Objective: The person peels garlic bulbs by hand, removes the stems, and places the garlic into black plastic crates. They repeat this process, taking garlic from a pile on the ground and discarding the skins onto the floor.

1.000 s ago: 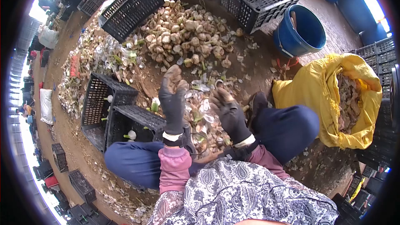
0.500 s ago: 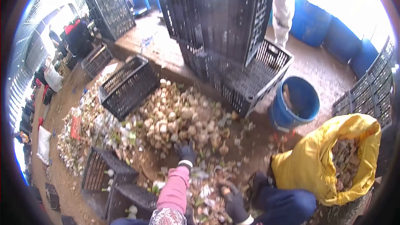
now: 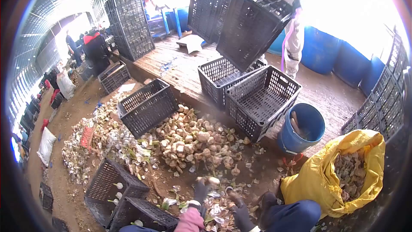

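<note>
My left hand (image 3: 201, 191), in a dark glove below a pink sleeve, is closed on a pale garlic bulb (image 3: 213, 181), slightly blurred. Just to the right, my right hand (image 3: 241, 213), also gloved, has its fingers curled; what it holds is hard to make out. Beyond both hands lies a heap of garlic bulbs (image 3: 201, 139). Loose skins and trimmings (image 3: 216, 210) cover the ground beneath them. On the left, a tilted black crate (image 3: 113, 189) contains a few white bulbs, and another black crate (image 3: 139, 215) stands against it.
A yellow sack (image 3: 311, 184) of skins stands at right, beside a blue bucket (image 3: 300, 129). Black crates (image 3: 264, 99) sit beyond the heap, where another person's hand (image 3: 298, 2) grips a tilted crate stack (image 3: 253, 25). Another crate (image 3: 148, 107) lies left of the heap.
My left hand has drawn back from the heap towards my right hand, now with a bulb. The other person's crate stack has lifted and tilted off the lower crates. The view has shifted.
</note>
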